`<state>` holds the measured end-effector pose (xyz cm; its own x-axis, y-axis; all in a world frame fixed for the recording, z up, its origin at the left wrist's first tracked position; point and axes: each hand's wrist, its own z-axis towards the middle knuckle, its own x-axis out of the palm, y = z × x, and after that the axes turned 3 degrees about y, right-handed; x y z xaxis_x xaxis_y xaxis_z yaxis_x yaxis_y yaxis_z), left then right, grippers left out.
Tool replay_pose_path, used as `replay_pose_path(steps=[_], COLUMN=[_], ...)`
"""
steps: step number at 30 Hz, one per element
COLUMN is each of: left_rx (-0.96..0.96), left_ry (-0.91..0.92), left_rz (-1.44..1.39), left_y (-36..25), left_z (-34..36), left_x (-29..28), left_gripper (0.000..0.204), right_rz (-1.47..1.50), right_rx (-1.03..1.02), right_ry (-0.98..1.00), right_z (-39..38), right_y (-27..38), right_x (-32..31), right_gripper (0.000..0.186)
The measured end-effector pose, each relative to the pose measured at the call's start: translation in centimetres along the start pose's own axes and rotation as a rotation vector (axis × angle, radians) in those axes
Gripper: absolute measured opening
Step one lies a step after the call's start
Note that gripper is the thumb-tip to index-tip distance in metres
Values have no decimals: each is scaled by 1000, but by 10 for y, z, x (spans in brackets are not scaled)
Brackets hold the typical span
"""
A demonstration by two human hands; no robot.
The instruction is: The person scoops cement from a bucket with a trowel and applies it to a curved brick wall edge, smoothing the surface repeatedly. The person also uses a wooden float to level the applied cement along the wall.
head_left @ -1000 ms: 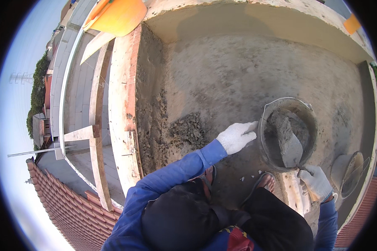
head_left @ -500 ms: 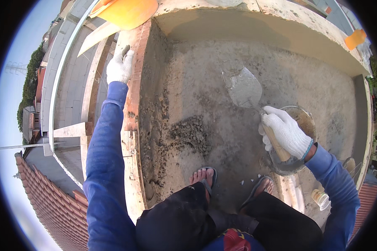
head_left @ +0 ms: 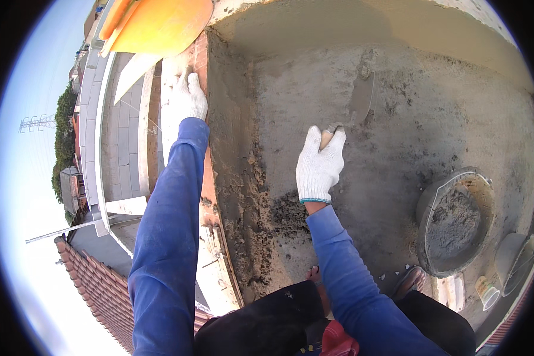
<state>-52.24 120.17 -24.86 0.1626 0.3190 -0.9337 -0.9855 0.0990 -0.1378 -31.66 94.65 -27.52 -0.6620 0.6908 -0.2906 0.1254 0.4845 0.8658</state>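
My right hand [head_left: 321,163], in a white knit glove, is closed round the wooden handle of a trowel [head_left: 362,99]. The trowel's blade points away from me, tilted, near the grey mortar-coated surface. My left hand [head_left: 191,101], gloved the same way, rests on top of the brick-edged ledge [head_left: 203,59] with its fingers apart and no tool in it. Rough, crumbly mortar [head_left: 293,215] lies below my right hand, beside the ledge's inner side. A round bucket [head_left: 424,228] holding grey mortar stands at the right.
An orange-yellow rounded object [head_left: 166,26] sits at the far end of the ledge. Wooden boards [head_left: 148,130] lie beyond the ledge on the left, above a tiled roof [head_left: 95,291]. At the lower right are a plastic cup [head_left: 488,293] and a grey container [head_left: 512,261].
My right hand has moved left with the trowel, away from the bucket. The blade, broad side showing before, is now tilted nearly edge-on. My left hand stays on the ledge; the view has shifted.
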Motion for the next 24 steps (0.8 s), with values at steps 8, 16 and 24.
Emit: replay_pose_path(steps=[8, 16, 24], left_rx=[37, 20, 28], left_ry=[19, 7, 22], left_rz=[-138, -176, -221], left_y=[-18, -9, -22], left_z=[-2, -2, -2], left_x=[-10, -12, -12], left_gripper=[51, 46, 46], right_rz=[128, 414, 569], right_rx=[47, 379, 596], right_ry=[646, 1021, 1223], right_z=[40, 73, 123], right_y=[5, -17, 2], right_x=[53, 40, 108], right_gripper=[53, 55, 52])
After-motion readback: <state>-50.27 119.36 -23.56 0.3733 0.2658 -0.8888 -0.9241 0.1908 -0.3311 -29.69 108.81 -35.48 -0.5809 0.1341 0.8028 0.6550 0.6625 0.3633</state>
